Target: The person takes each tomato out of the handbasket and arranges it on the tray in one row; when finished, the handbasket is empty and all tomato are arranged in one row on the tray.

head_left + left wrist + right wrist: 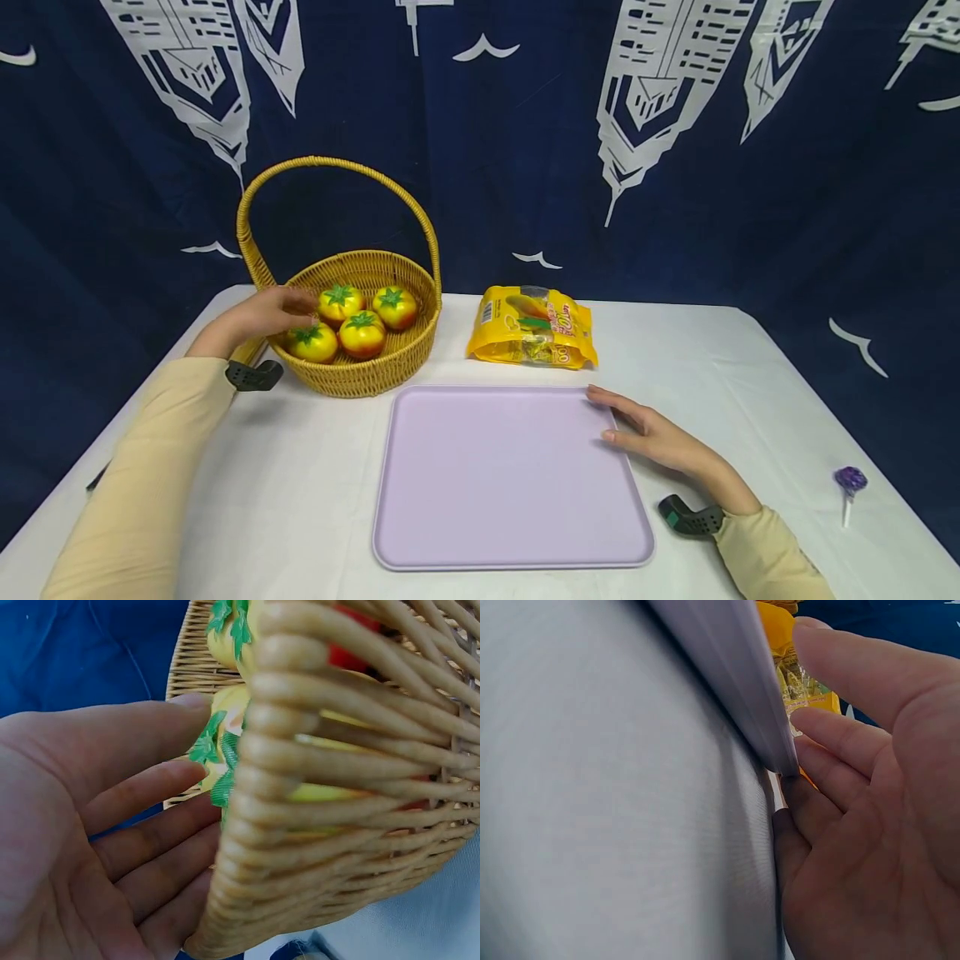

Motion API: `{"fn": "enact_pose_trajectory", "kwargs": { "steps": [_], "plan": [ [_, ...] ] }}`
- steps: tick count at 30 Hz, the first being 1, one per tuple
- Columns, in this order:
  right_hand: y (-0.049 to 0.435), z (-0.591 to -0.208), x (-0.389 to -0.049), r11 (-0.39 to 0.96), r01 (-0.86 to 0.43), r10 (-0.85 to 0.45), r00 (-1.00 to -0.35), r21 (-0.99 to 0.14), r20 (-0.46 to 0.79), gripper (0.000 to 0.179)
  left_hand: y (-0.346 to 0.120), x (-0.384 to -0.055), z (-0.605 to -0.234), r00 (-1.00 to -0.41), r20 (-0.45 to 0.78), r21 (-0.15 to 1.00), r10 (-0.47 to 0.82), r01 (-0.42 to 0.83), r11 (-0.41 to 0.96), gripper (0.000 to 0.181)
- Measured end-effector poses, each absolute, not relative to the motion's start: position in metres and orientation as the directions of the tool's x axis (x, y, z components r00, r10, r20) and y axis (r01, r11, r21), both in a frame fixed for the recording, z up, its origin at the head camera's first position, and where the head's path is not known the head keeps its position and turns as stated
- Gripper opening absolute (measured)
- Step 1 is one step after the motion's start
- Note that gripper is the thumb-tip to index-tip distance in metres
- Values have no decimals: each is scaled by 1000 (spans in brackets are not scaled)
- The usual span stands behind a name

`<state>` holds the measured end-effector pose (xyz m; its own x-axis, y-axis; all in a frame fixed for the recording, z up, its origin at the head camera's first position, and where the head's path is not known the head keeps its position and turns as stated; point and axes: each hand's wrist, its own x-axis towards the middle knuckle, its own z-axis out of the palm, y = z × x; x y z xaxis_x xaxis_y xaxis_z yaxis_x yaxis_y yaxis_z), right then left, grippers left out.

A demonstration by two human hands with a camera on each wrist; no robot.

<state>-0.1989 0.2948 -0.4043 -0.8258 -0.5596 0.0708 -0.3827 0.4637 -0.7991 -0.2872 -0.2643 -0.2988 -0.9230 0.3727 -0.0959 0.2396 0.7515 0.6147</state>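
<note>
At the left of the head view, my left hand reaches over the left rim of a wicker basket. Its fingers are loosely bent beside the nearest yellow-and-red tomato-like fruit, holding nothing. The left wrist view shows the thumb and fingers spread along the basket rim, close to a fruit's green leaves; contact is unclear. Several such fruits lie in the basket. My right hand is at the upper right corner of a lilac tray, fingers extended over or against its edge, not gripping it.
A yellow snack bag lies behind the tray, right of the basket. Far right on the white table is a purple lollipop. The tall basket handle arches above the fruits. A dark blue patterned cloth hangs behind.
</note>
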Motion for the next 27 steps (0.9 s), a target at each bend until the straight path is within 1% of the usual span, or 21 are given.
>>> {"fn": "enact_pose_trajectory", "kwargs": {
  "steps": [8,18,25,27],
  "plan": [
    [295,-405,-200,465,-385,-559,-826,-798,73,56,-260,-289,-300,-899,-113,563,423,293,772,49],
    [296,-406,-200,468,-393,-562,-823,-792,76,55,-254,-294,-302,-898,-167,543,406,260,798,49],
    [296,-406,-199,474,-399,-562,-823,-785,79,55,-243,-296,-302,-869,-335,588,365,110,801,60],
    [296,-406,-199,475,-398,-562,-824,-785,78,55,-242,-296,-302,-868,-340,576,361,112,810,61]
  ]
}}
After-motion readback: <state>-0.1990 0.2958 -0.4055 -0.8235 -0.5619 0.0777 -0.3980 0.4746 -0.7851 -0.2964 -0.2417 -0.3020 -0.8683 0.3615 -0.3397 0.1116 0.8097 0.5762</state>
